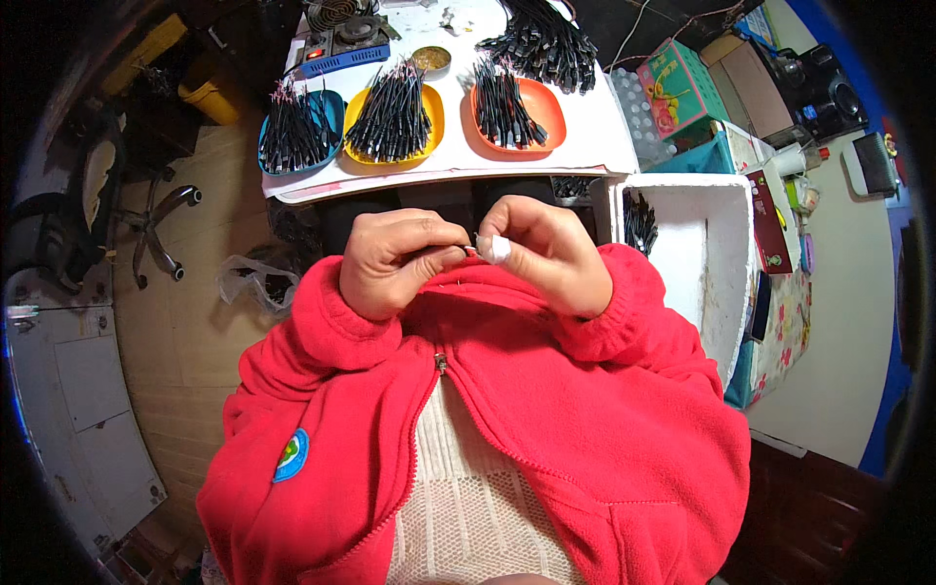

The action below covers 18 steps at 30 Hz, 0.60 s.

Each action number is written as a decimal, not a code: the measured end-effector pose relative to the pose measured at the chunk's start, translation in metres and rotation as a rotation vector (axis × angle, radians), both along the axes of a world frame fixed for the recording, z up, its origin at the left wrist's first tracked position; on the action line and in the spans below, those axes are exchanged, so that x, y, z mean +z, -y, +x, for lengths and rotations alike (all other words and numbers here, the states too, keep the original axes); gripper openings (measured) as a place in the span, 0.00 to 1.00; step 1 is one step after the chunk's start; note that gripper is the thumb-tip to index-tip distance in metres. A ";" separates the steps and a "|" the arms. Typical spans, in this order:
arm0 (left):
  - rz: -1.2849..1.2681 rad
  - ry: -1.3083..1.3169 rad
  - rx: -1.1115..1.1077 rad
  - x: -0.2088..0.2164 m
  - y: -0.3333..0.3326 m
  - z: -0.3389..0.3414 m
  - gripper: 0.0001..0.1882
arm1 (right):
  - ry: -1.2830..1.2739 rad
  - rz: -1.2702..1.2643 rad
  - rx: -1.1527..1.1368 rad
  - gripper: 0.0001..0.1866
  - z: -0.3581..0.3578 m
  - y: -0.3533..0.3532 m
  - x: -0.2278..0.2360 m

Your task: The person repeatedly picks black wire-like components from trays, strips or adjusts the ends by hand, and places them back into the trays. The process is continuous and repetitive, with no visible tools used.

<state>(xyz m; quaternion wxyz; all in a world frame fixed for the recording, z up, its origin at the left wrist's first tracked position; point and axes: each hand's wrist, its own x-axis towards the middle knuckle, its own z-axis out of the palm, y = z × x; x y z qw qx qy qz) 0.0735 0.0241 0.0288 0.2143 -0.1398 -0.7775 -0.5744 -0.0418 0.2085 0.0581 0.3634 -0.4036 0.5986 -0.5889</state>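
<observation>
Close in front of my chest, my left hand (405, 255) and my right hand (548, 252) meet fingertip to fingertip. Both are closed in a pinch on a thin wire (470, 249), of which only a short dark and pale bit shows between them. White tape is wrapped round my right thumb. Beyond my hands, three plastic trays stand on the white table: a blue tray (338, 107), a yellow tray (438, 115) and an orange tray (554, 115). Each holds a bunch of short black cables (388, 112) with bare wire ends pointing away.
A larger heap of black cables (541, 44) lies at the table's back, near a small blue-based stove (343, 54) and a round tin (431, 60). On the right stands a white foam box (707, 224) with some cables inside. A swivel chair (146, 229) is at left.
</observation>
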 end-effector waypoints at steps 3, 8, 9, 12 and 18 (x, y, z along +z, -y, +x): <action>-0.068 -0.026 0.062 -0.002 -0.002 -0.002 0.03 | 0.752 -0.030 0.161 0.08 -0.002 0.005 -0.006; 0.679 0.231 -0.111 -0.017 -0.004 -0.001 0.07 | -0.328 -0.227 -0.267 0.08 0.004 0.006 -0.008; 0.714 0.239 -0.106 -0.020 -0.004 -0.002 0.07 | -0.767 -0.284 -0.337 0.10 0.004 0.006 -0.008; 0.813 0.226 -0.137 -0.026 -0.007 -0.005 0.07 | -1.181 -0.398 -0.361 0.15 0.001 0.009 -0.008; 0.744 0.265 -0.099 -0.022 -0.008 -0.003 0.06 | -1.188 -0.321 -0.356 0.14 0.001 0.014 -0.012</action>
